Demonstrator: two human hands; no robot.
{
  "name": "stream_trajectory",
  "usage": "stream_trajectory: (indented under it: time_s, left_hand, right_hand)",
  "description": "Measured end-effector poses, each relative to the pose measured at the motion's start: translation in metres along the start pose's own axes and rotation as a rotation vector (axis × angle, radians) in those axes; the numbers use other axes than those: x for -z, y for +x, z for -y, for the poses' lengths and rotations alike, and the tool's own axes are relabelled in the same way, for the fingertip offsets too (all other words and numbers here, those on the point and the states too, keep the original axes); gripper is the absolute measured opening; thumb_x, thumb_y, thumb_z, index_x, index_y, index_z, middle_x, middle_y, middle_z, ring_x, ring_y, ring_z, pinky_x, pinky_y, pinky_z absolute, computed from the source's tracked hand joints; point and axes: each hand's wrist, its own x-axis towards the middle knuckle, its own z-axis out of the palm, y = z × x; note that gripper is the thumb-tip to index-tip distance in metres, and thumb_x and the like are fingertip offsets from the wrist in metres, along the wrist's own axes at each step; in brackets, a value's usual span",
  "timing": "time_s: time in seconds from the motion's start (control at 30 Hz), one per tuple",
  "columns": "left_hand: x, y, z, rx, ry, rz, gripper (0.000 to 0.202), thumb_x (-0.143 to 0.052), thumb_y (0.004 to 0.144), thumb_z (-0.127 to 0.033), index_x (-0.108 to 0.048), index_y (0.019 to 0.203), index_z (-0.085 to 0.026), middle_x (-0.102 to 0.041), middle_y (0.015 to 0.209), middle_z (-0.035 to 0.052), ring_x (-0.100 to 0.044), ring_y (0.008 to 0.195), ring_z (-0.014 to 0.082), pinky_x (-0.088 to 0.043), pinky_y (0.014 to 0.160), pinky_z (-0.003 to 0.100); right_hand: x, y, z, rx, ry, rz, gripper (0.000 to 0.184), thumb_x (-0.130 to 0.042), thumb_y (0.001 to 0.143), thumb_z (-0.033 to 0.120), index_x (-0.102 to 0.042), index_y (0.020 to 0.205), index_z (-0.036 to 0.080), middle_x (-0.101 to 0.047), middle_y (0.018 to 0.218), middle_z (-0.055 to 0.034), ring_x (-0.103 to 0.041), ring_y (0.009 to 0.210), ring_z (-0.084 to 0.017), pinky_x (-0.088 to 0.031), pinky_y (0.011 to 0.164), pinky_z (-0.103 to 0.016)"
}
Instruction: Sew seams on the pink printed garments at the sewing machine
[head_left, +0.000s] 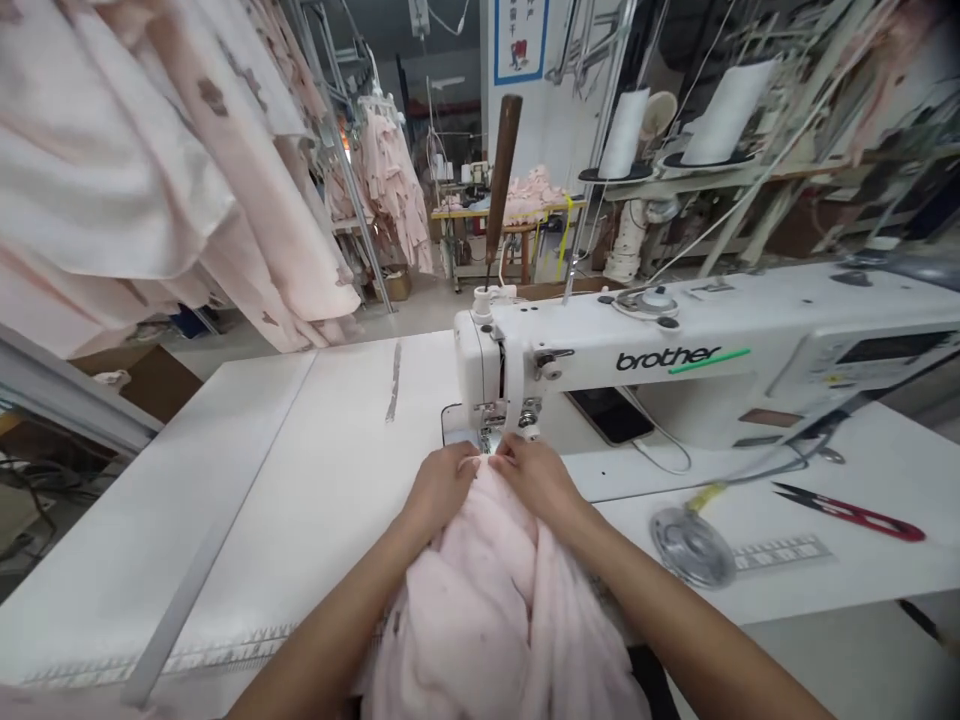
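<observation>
Soft pale pink fabric (495, 590) hangs from the sewing machine's needle area down over the table's front edge. My left hand (444, 485) pinches its upper edge on the left side, close to the presser foot (486, 440). On the right side of the same edge, my right hand (536, 475) is closed on the fabric, thumb and fingers together. Both hands are almost level, a small gap between them just in front of the needle. Above them stands the head of the white sewing machine (585, 345). The fingertips partly hide the presser foot and fabric edge.
On the table's right lie red-handled thread snips (851, 512), a clear ruler (784, 552) and a round clear disc (691, 545). A phone (611, 414) with a cable rests under the machine arm. Pink garments (172, 150) hang at the left. A wooden-handled tool (502, 180) stands upright on the machine.
</observation>
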Motion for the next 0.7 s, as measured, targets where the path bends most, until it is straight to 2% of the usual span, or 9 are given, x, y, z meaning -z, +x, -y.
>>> stream_trajectory:
  time_s: [0.1, 0.2, 0.43, 0.7]
  left_hand:
    - [-0.001, 0.007, 0.002, 0.027, 0.117, -0.025, 0.024, -0.042, 0.079, -0.027, -0.062, 0.091, -0.02, -0.066, 0.094, 0.0048, -0.058, 0.086, 0.021, -0.04, 0.075, 0.029]
    - [-0.002, 0.015, 0.001, 0.062, 0.149, -0.012, 0.02, -0.044, 0.078, -0.027, -0.061, 0.087, -0.022, -0.066, 0.093, 0.002, -0.058, 0.086, 0.0201, -0.04, 0.074, 0.028]
    - [-0.005, 0.026, -0.006, 0.147, 0.241, -0.022, 0.014, -0.043, 0.076, -0.025, -0.056, 0.072, -0.021, -0.064, 0.075, 0.0009, -0.056, 0.069, 0.0172, -0.036, 0.059, 0.026]
    - [-0.007, 0.028, -0.01, 0.148, 0.308, -0.033, 0.015, -0.038, 0.076, -0.021, -0.053, 0.078, -0.021, -0.062, 0.086, 0.0023, -0.056, 0.073, 0.0179, -0.035, 0.06, 0.027]
  right_hand:
    - [-0.001, 0.007, 0.001, -0.039, -0.133, 0.033, 0.007, -0.053, 0.084, 0.022, -0.059, 0.083, 0.018, -0.064, 0.074, -0.0038, -0.056, 0.069, -0.02, -0.026, 0.055, -0.027]
    - [-0.002, 0.01, 0.001, -0.056, -0.223, 0.042, 0.01, -0.052, 0.085, 0.022, -0.06, 0.089, 0.018, -0.065, 0.079, -0.004, -0.057, 0.071, -0.02, -0.026, 0.055, -0.027]
    - [-0.004, 0.015, -0.005, -0.053, -0.319, -0.023, 0.013, -0.05, 0.084, 0.022, -0.061, 0.077, 0.018, -0.064, 0.076, -0.0011, -0.057, 0.068, -0.016, -0.026, 0.054, -0.026]
    - [-0.01, 0.016, -0.008, -0.009, -0.359, -0.11, 0.014, -0.05, 0.081, 0.019, -0.059, 0.07, 0.018, -0.062, 0.068, 0.0002, -0.054, 0.061, -0.014, -0.022, 0.051, -0.026]
